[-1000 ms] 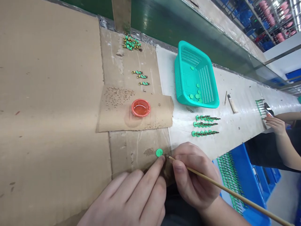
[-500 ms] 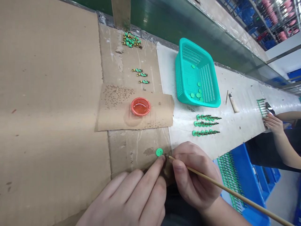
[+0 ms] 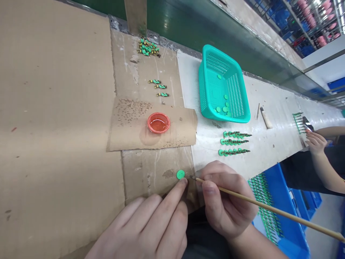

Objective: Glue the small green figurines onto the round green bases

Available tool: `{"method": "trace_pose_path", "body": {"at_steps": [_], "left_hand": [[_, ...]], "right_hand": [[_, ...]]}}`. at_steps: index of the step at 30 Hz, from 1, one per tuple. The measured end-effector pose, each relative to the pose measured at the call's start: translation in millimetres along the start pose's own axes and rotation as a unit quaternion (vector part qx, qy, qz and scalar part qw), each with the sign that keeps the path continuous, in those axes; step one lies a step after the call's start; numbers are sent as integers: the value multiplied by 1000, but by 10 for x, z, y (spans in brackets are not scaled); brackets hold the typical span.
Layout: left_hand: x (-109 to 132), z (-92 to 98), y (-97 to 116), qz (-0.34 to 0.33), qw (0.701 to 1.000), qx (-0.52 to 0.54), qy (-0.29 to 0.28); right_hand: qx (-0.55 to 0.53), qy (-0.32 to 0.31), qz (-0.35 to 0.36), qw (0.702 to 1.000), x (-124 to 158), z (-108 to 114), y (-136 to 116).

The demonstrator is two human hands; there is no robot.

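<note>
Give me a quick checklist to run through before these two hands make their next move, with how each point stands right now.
1. Brush gripped in the right hand: ok, held between thumb and fingers.
2. Left hand at the green disc: ok, the index fingertip is at its near edge.
3. Brush tip apart from the disc: ok, a small gap shows.
4. Red dish upright, with liquid in it: ok.
5. Brush tip wet: cannot tell, it is too small to see.
6. Co-worker's hand out of the way: ok, it is farther along the table.
</note>
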State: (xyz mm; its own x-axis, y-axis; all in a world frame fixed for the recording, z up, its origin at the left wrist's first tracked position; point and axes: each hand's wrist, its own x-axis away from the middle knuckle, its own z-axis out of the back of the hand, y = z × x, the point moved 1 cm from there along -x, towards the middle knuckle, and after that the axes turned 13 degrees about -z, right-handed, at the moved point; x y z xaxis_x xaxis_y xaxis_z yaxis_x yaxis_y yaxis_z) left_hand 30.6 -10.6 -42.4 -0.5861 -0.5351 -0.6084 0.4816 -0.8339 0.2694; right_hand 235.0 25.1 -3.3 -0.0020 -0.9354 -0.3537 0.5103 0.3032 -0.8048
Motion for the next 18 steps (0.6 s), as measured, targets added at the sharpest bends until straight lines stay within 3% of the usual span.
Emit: {"method": "trace_pose_path", "body": {"at_steps": [5, 13, 18], "left_hand": [[-39, 23, -13, -3, 1000, -11, -8], [-151, 110, -60, -2, 1000, 15, -19], [-222, 174, -65, 15, 999, 34, -23]], "right_hand": [[-30, 4, 0, 1000, -14, 2, 17], [-93, 34, -68, 993, 34, 1, 82], [-57, -41, -85, 994, -14, 61, 45]]}}
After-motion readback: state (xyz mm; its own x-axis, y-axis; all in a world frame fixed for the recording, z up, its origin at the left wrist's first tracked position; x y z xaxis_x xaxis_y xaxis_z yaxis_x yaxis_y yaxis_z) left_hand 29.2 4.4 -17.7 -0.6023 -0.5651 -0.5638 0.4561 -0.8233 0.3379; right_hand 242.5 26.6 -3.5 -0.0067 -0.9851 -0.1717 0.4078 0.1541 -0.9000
